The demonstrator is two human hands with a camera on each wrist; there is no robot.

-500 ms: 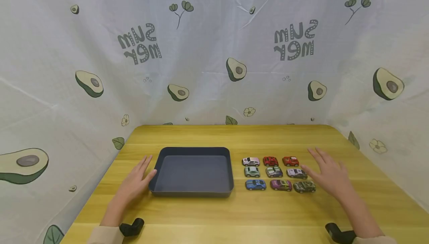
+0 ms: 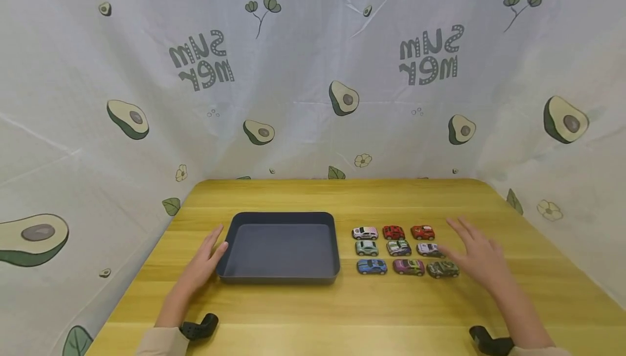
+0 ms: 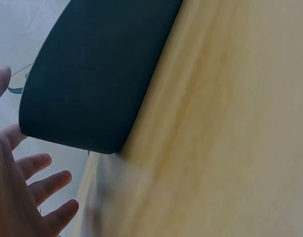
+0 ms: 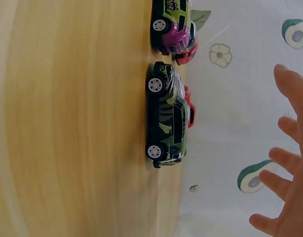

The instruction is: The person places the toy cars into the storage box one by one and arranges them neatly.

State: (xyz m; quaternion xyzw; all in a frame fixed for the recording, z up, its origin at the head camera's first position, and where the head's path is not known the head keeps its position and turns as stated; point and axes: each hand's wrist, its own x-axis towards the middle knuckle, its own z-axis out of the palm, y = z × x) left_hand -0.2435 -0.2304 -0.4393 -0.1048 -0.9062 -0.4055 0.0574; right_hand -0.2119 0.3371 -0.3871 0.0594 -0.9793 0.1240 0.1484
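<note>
A dark grey rectangular tray [image 2: 281,253] lies left of centre on the table, with nothing inside it. My left hand [image 2: 198,269] is beside its left edge, fingers straight and spread; whether it touches the rim I cannot tell. Right of the tray, several toy cars stand in three rows, among them a blue car [image 2: 371,267], a purple-and-green car [image 2: 408,267] and a red car [image 2: 423,232]. My right hand [image 2: 481,258] hovers at their right side, fingers spread and holding nothing. Closest to it are the camouflage car [image 4: 167,116] and a white-and-purple car [image 2: 429,249].
The wooden table [image 2: 293,318] has rounded far corners. A white cloth [image 2: 293,84] printed with avocados hangs behind it and along both sides. Black wrist mounts [image 2: 199,328] sit on both wrists.
My left forearm has shifted slightly to the right, its hand still by the tray. The head view has tilted a little. Tray and cars stay in place.
</note>
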